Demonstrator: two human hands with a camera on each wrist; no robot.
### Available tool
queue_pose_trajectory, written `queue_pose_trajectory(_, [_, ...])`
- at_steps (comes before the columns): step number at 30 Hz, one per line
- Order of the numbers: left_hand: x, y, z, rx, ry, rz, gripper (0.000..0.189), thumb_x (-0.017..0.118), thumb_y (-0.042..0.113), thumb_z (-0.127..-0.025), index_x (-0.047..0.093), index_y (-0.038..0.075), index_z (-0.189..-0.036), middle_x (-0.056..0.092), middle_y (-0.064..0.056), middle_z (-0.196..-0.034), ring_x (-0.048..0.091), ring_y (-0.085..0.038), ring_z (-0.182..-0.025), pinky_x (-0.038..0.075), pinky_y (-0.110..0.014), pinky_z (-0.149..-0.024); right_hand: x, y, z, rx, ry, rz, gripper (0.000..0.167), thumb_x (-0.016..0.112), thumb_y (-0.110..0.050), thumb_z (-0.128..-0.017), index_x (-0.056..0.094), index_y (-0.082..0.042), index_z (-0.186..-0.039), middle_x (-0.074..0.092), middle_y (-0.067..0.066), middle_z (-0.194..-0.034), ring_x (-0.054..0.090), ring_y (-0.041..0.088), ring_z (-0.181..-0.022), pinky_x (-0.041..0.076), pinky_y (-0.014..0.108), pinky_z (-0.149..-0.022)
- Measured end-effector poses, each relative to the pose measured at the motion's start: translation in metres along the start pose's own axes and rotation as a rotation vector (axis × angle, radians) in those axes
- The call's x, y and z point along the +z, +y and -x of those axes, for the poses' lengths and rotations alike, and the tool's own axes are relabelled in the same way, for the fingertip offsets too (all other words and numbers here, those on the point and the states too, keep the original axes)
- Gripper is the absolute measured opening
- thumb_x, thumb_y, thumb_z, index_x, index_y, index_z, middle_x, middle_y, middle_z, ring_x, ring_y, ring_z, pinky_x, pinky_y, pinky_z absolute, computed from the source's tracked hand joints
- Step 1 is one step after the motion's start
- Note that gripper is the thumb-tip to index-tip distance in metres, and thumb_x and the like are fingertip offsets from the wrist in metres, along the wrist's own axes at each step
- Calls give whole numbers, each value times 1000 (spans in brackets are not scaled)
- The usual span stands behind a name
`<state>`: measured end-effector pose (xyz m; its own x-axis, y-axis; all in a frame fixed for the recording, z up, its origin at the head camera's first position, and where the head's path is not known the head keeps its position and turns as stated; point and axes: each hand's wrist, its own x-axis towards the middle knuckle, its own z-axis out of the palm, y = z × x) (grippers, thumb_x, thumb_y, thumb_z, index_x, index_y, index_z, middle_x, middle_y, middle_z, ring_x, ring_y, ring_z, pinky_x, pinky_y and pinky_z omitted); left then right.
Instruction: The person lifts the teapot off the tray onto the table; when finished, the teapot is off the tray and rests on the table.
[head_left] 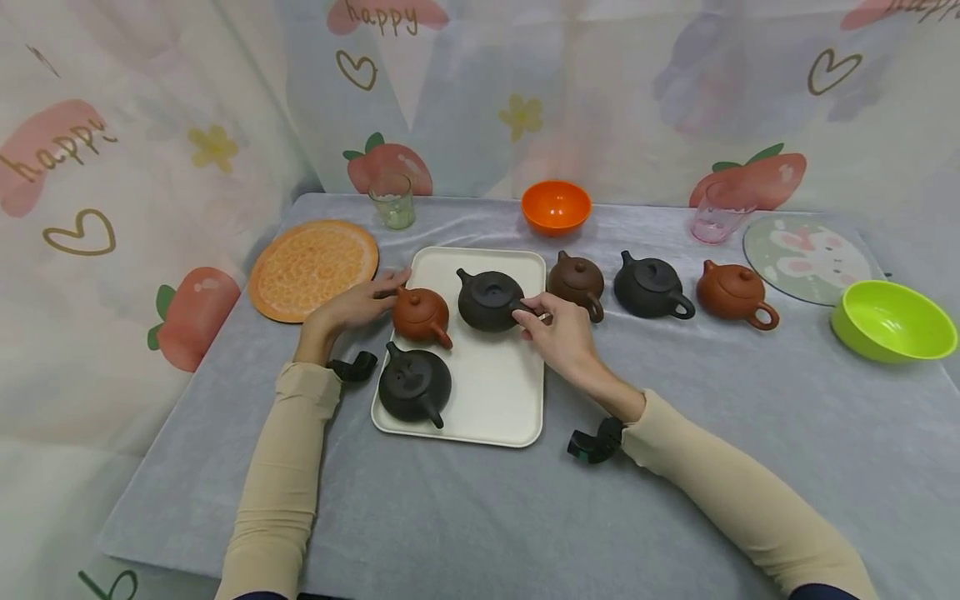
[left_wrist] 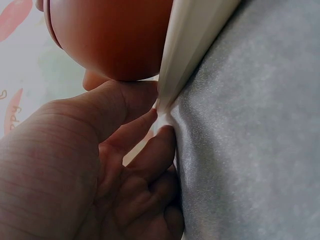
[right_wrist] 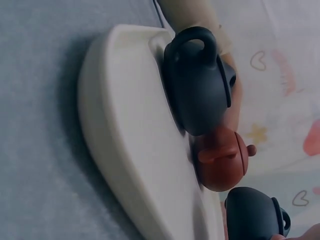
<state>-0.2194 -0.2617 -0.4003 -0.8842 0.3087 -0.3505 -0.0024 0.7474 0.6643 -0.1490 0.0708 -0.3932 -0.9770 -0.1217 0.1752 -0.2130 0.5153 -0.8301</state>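
Observation:
My right hand (head_left: 562, 333) pinches the handle of a black teapot (head_left: 491, 300) over the upper part of a white tray (head_left: 495, 392). In the right wrist view this teapot (right_wrist: 252, 215) appears a little above the tray surface, with fingertips at the lower corner. My left hand (head_left: 352, 304) lies at the tray's left edge, its thumb and fingertips touching the rim (left_wrist: 182, 45) in the left wrist view. Right beside it, a reddish-brown teapot (head_left: 422, 315) sits on the tray. Another black teapot (head_left: 414, 383) stands on the tray's lower left.
Right of the tray stand a dark brown teapot (head_left: 576, 279), a black one (head_left: 648, 287) and an orange-brown one (head_left: 735, 292). A green bowl (head_left: 892, 321), rabbit placemat (head_left: 813, 258), pink glass (head_left: 716, 217), orange bowl (head_left: 557, 208), green glass (head_left: 393, 204) and round orange mat (head_left: 313, 267) surround them.

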Motion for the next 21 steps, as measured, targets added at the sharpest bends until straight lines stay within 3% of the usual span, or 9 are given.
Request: queue_pose_trajectory(21, [0, 1, 0, -9, -9, -20, 56, 43, 34, -105, 21, 30, -155, 3, -10, -164, 1, -26, -152, 8, -53, -120, -23, 12, 29, 24, 22, -3, 25, 71, -19, -91, 72, -2, -110, 72, 12, -74, 70, 24, -66, 42, 21, -52])
